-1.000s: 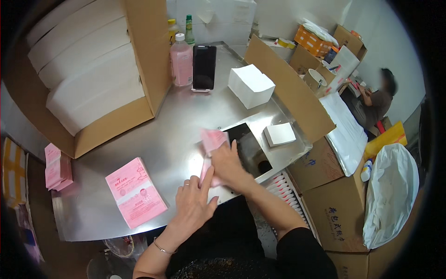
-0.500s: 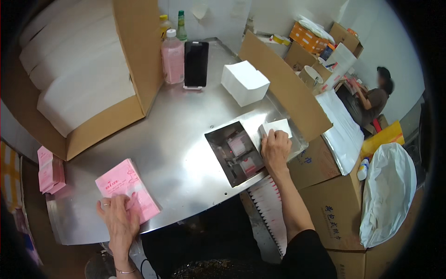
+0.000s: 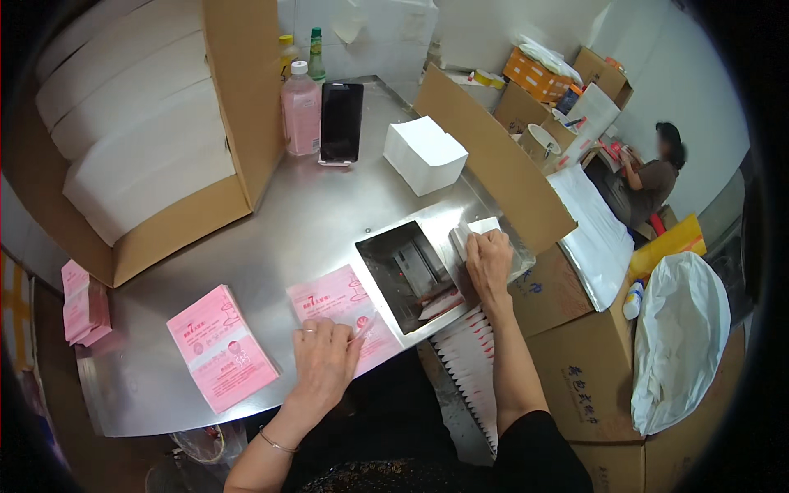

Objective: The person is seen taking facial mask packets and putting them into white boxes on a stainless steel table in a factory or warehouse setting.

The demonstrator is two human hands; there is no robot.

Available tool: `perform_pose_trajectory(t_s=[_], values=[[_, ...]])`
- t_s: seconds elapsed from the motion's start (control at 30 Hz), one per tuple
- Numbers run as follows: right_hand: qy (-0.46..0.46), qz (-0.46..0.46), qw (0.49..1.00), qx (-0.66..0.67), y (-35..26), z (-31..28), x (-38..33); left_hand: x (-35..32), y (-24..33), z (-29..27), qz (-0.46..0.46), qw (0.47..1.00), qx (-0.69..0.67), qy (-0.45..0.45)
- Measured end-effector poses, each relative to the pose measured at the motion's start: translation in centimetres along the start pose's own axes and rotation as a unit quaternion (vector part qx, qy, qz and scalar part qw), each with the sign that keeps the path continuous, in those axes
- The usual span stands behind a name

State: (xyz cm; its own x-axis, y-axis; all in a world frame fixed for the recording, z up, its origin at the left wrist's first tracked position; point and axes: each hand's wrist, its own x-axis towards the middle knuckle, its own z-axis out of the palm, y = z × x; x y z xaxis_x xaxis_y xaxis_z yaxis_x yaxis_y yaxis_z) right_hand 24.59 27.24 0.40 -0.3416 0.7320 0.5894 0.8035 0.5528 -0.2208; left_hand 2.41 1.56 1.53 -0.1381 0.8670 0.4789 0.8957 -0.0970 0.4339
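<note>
Hands have moved: left hand (image 3: pixel 325 361) now presses flat on a pink leaflet (image 3: pixel 341 308) drawn nearer the tray, right hand (image 3: pixel 488 256) grips white cards (image 3: pixel 468 238).

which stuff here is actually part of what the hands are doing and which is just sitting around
In use: left hand on pink leaflet; right hand on small white stack; recessed metal tray; pink leaflet pile.
Lying about: pink drink bottle; black phone; white box.

The person's forearms were bare. The left hand (image 3: pixel 325 361) wore a thin ring (image 3: pixel 307 331) on one finger and a slim bracelet (image 3: pixel 274 442) at the wrist. The right hand (image 3: pixel 490 261) wore nothing. A black short sleeve (image 3: pixel 538 448) covered the right upper arm, above dark clothing.
</note>
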Motion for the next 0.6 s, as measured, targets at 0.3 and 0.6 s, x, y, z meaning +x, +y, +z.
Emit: perform_pose_trajectory(t_s=[0.3,0.6], values=[[0.098,-0.057,0.993,0.019,-0.6,-0.7,-0.6,-0.1,0.5,0.0,0.018,0.997,-0.061,-0.04],[-0.116,-0.348,0.922,0.126,-14.7,-2.4,-7.8,-0.4,-0.2,-0.8,-0.047,0.995,0.076,-0.045]])
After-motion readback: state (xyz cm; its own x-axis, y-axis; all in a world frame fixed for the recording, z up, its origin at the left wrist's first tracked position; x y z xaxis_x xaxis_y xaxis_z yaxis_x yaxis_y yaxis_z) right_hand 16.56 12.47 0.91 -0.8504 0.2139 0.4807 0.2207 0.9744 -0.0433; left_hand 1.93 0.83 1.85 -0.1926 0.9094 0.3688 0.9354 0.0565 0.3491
